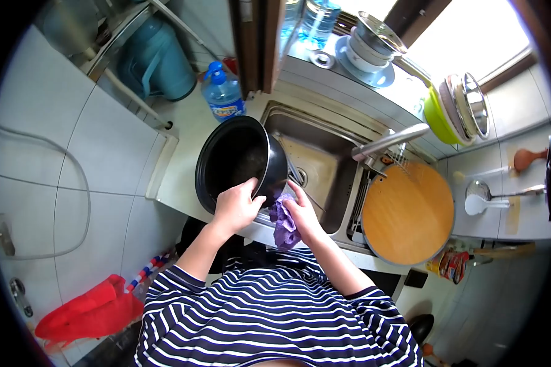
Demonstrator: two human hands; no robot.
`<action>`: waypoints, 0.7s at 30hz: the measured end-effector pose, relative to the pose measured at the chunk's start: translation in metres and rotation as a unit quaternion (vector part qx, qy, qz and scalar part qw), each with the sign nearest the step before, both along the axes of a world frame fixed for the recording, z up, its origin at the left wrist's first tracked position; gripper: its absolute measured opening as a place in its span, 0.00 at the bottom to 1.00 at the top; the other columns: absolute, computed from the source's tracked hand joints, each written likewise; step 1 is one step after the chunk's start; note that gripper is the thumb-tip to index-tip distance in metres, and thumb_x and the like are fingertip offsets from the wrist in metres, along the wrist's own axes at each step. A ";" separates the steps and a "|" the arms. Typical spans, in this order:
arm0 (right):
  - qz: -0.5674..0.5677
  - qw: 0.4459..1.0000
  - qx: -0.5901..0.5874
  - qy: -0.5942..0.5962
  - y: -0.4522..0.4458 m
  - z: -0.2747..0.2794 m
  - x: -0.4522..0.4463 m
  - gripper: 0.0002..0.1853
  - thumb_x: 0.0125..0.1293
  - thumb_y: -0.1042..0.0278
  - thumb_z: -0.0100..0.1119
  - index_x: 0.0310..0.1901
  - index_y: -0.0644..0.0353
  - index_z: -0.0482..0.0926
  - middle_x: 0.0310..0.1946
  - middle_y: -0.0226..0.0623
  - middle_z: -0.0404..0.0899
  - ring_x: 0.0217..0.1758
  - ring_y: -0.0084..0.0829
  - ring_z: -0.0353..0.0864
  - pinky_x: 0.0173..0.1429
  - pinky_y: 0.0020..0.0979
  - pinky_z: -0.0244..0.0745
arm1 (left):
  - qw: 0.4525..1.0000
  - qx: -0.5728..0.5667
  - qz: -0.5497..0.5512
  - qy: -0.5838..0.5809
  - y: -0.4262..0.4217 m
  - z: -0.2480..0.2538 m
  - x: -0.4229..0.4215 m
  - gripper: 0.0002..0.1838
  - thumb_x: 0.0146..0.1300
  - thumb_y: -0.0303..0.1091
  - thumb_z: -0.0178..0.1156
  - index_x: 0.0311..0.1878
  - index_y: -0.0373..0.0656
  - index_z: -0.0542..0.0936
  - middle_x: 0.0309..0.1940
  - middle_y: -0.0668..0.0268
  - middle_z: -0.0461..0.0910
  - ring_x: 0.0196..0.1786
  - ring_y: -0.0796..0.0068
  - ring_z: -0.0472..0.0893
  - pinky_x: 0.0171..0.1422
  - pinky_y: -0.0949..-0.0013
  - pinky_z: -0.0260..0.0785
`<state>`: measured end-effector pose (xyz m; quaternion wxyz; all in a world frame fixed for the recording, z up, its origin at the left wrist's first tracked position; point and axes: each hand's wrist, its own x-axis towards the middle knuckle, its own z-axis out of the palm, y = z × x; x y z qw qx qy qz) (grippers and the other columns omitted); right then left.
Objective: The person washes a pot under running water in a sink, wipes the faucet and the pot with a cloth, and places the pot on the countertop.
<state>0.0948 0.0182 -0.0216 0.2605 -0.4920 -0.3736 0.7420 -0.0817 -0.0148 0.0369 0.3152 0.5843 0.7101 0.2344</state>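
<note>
Holding 1 tilted black pot (242, 156), centre of frame, by rim clamped in fingers of left hand (237, 207). Gripping 1 purple cloth (284, 226) in fingers of right hand (302, 213), just beside pot.

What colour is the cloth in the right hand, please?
The cloth is purple, best seen in the head view.

Dark, white-striped top (269, 312) with loose, elbow-length sleeves (174, 292)

Kitchen, as evidenced by a metal sink (343, 186) with tap (392, 142). Right of the sink: a round board (408, 214), then utensils (478, 189) against a tiled wall (473, 224). Beyond the sink: stacked bowls (368, 54) on the window sill (407, 92).
</note>
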 end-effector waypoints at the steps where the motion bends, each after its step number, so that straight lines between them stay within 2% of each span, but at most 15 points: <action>1: 0.005 1.000 -0.008 0.026 0.001 0.005 -0.009 0.30 0.64 0.76 0.48 0.68 0.55 0.57 0.39 0.36 0.78 0.38 0.22 0.78 0.45 0.23 0.74 | 0.999 -0.013 -0.006 0.030 -0.002 0.002 -0.007 0.13 0.55 0.37 0.61 0.38 0.39 0.75 0.26 0.57 0.79 0.32 0.54 0.79 0.34 0.58 0.70; 4: 0.008 0.997 -0.060 0.049 0.008 0.015 -0.041 0.29 0.63 0.75 0.48 0.67 0.56 0.58 0.40 0.38 0.78 0.39 0.23 0.79 0.45 0.25 0.75 | 0.997 0.014 -0.027 0.075 -0.011 -0.010 -0.030 0.10 0.55 0.34 0.60 0.37 0.41 0.74 0.28 0.58 0.79 0.33 0.56 0.80 0.36 0.58 0.70; 9: 0.037 0.988 -0.148 0.037 0.016 -0.004 -0.085 0.29 0.63 0.74 0.46 0.67 0.59 0.58 0.42 0.42 0.78 0.39 0.29 0.80 0.43 0.29 0.76 | 0.987 0.091 -0.043 0.127 -0.026 -0.043 -0.068 0.09 0.52 0.32 0.62 0.33 0.42 0.73 0.27 0.62 0.77 0.35 0.59 0.78 0.38 0.59 0.67; 14: 0.038 0.975 -0.205 0.076 0.023 -0.016 -0.107 0.31 0.62 0.75 0.43 0.69 0.59 0.55 0.40 0.39 0.77 0.38 0.28 0.78 0.41 0.28 0.75 | 0.983 0.104 -0.046 0.145 -0.028 -0.060 -0.091 0.09 0.49 0.31 0.62 0.33 0.43 0.74 0.27 0.64 0.78 0.37 0.63 0.78 0.41 0.61 0.66; 17: 0.072 0.966 -0.213 0.127 0.030 -0.052 -0.103 0.31 0.63 0.75 0.43 0.70 0.58 0.53 0.43 0.40 0.76 0.42 0.29 0.78 0.46 0.30 0.76 | 0.984 0.097 -0.041 0.141 -0.029 -0.068 -0.097 0.09 0.47 0.29 0.61 0.33 0.44 0.74 0.28 0.65 0.78 0.38 0.64 0.78 0.41 0.62 0.65; 21: 0.066 0.968 -0.214 0.115 0.032 -0.056 -0.109 0.29 0.63 0.75 0.43 0.68 0.59 0.56 0.43 0.40 0.76 0.43 0.29 0.78 0.47 0.31 0.75 | 0.983 0.095 -0.034 0.156 -0.029 -0.078 -0.096 0.10 0.46 0.28 0.60 0.34 0.45 0.75 0.30 0.67 0.77 0.39 0.66 0.78 0.42 0.63 0.66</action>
